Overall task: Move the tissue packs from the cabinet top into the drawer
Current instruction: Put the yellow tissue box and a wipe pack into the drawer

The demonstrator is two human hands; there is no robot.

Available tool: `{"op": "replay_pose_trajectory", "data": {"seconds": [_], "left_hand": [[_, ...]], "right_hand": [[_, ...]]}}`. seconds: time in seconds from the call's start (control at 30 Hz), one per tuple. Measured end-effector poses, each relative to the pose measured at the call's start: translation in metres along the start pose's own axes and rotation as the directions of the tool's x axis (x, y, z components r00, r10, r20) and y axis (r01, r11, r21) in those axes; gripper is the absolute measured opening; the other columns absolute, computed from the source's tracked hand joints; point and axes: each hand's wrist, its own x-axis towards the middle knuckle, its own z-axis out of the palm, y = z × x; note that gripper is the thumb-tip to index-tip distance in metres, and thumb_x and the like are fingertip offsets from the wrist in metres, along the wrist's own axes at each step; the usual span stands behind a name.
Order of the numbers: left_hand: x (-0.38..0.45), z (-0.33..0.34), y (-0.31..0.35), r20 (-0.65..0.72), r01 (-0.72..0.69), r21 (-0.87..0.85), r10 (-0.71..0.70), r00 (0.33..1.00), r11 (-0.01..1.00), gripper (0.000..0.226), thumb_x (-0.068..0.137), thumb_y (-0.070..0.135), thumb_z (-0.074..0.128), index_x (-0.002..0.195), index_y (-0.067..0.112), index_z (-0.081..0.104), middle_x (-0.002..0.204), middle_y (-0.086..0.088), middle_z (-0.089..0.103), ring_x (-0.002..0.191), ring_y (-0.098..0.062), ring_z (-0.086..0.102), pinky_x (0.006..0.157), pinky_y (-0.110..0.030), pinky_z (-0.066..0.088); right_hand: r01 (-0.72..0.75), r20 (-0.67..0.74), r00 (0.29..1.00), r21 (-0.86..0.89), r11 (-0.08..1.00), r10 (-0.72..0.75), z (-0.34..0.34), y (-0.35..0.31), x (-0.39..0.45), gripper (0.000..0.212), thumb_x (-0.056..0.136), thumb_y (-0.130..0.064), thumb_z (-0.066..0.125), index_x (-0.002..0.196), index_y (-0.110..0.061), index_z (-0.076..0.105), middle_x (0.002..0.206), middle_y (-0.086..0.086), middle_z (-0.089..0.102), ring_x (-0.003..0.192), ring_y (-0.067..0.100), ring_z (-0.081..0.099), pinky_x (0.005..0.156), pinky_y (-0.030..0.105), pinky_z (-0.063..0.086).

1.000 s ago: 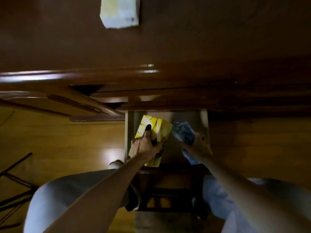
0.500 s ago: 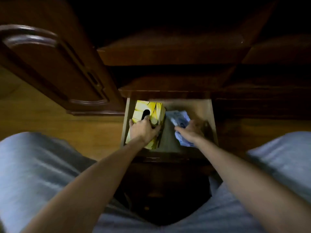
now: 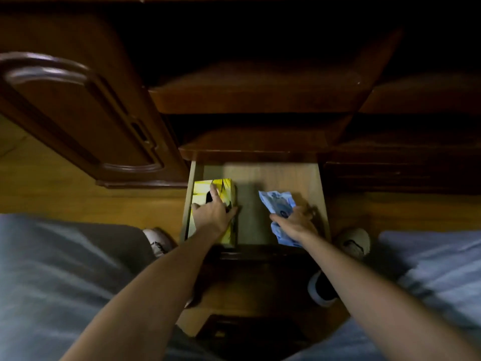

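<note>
Bare forearms, grey trousers (image 3: 59, 269), pale shoes (image 3: 355, 242) with dark marks.

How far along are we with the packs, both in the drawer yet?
Both are inside the open drawer: the yellow pack at its left under the left hand, the blue pack at its right under the right hand. Left: release them. The cabinet top is out of view.

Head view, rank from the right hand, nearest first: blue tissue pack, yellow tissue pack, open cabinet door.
From the right hand:
1. blue tissue pack, under that hand, right side of the drawer.
2. yellow tissue pack, left side of the drawer, under the left hand.
3. cabinet door, swung open, far upper left.
</note>
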Motion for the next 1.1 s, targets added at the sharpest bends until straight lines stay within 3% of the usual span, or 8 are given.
{"op": "replay_pose_trajectory", "data": {"seconds": [0.23,0.37,0.47,0.57,0.7,0.83,0.97,1.1], "left_hand": [[0.004,0.042,-0.009,0.053,-0.026,0.133,0.019,0.998,0.991,0.102,0.092,0.070,0.039,0.156,0.016,-0.018,0.082,-0.003,0.072,0.064,-0.023,0.063,0.080,-0.039,0.050],[0.005,0.037,-0.015,0.068,-0.052,0.135,0.043,0.997,0.989,0.103,0.088,0.079,0.029,0.156,0.017,-0.017,0.073,0.000,0.061,0.049,-0.018,0.042,0.057,-0.032,0.037],[0.003,0.040,-0.027,-0.095,-0.123,0.119,0.135,0.986,0.985,0.090,0.087,0.079,0.026,0.155,0.020,0.021,0.086,-0.004,0.066,0.074,-0.026,0.062,0.072,-0.036,0.046],[0.011,0.037,-0.024,-0.339,-0.268,0.134,0.298,0.892,0.954,0.068,0.085,0.070,0.038,0.126,0.017,0.054,0.108,-0.009,0.060,0.099,-0.030,0.058,0.078,-0.041,0.043],[0.036,0.036,-0.019,-0.150,-0.369,0.069,0.375,0.915,0.927,0.096,0.079,0.079,0.045,0.155,0.025,0.019,0.150,-0.015,0.037,0.142,-0.036,0.030,0.114,-0.059,0.026],[0.048,0.060,-0.037,0.066,-0.381,0.019,0.379,0.923,0.924,0.102,0.081,0.087,0.024,0.150,0.035,-0.030,0.164,-0.007,-0.023,0.149,-0.024,-0.027,0.115,-0.055,-0.017],[0.050,0.068,-0.037,0.033,-0.373,0.067,0.372,0.928,0.925,0.102,0.079,0.090,0.016,0.153,0.033,-0.025,0.164,-0.005,-0.021,0.148,-0.021,-0.026,0.114,-0.053,-0.020],[0.050,0.072,-0.035,-0.017,-0.361,0.112,0.365,0.931,0.926,0.101,0.080,0.088,0.016,0.156,0.030,-0.017,0.167,-0.006,-0.011,0.152,-0.023,-0.016,0.116,-0.054,-0.014]], "right_hand": [[-0.038,0.028,0.999,0.008,0.999,0.038,0.035,0.005,0.030,0.073,0.076,-0.057,0.070,0.128,-0.011,0.047,0.122,0.012,0.058,0.105,0.032,0.062,0.080,0.039,0.048],[-0.006,-0.056,0.998,0.054,0.999,0.009,0.051,0.004,0.034,0.095,0.074,-0.063,0.074,0.145,-0.012,0.037,0.140,0.013,0.052,0.121,0.036,0.057,0.095,0.044,0.050],[0.072,0.053,0.996,0.024,0.997,-0.073,0.059,0.001,0.040,0.094,0.074,-0.073,0.070,0.142,-0.014,0.044,0.143,0.013,0.050,0.130,0.033,0.050,0.103,0.044,0.044],[0.153,0.160,0.982,-0.353,0.923,-0.101,0.065,-0.003,0.043,0.086,0.075,-0.090,0.043,0.129,-0.026,0.058,0.140,0.013,0.042,0.138,0.034,0.032,0.107,0.048,0.039],[0.339,-0.017,0.917,-0.490,0.803,-0.398,0.071,-0.010,0.051,0.060,0.082,-0.058,0.070,0.135,-0.036,0.052,0.159,0.007,0.020,0.145,0.031,0.023,0.106,0.046,0.043],[0.556,0.298,0.827,-0.566,0.609,-0.477,0.077,-0.014,0.072,0.102,0.082,-0.050,0.076,0.160,-0.036,0.013,0.169,0.001,-0.017,0.156,0.029,-0.008,0.117,0.053,0.027],[0.525,0.322,0.838,-0.698,0.488,-0.440,0.100,-0.012,0.079,0.107,0.087,-0.052,0.069,0.160,-0.034,-0.007,0.169,0.007,-0.017,0.155,0.028,-0.012,0.118,0.055,0.020],[0.500,0.251,0.834,-0.722,0.478,-0.491,0.110,-0.010,0.078,0.114,0.077,-0.064,0.072,0.161,-0.029,0.003,0.167,0.011,0.000,0.153,0.033,0.004,0.113,0.056,0.027]]}}
